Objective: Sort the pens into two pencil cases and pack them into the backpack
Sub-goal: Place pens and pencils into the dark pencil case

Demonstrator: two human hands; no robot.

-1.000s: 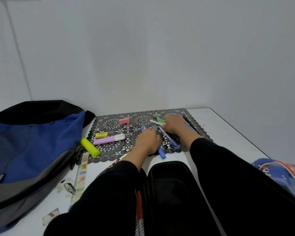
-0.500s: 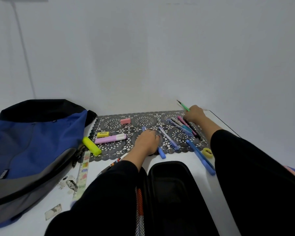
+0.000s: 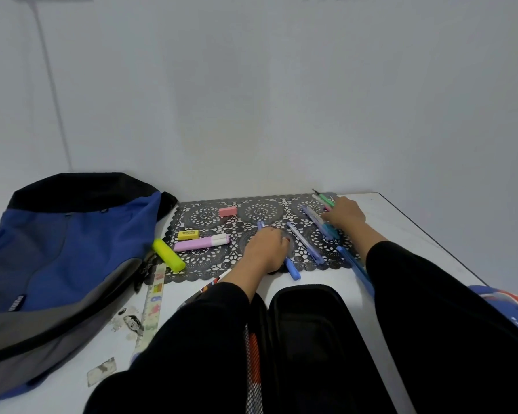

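Okay so, the blue backpack (image 3: 57,249) lies flat on the left of the white worktop (image 3: 401,234). The open black pencil case (image 3: 308,324) sits at the near edge between both sleeves, its long axis running away from the camera. A blue-and-red case (image 3: 509,303) peeks in at far right. On the black lace mat (image 3: 210,219) a lilac pen (image 3: 304,242) lies diagonal, far-left to near-right. A blue pen (image 3: 292,268) runs the same way under the left hand (image 3: 266,249), which sits knuckles-up on it with fingers curled down; can't tell if it's actually gripping. The right hand (image 3: 346,213) reaches to the mat's far right corner, fingers draped on a bunch of pens (image 3: 320,218), with a green pen (image 3: 326,200) poking out far-left; grip unclear there too.
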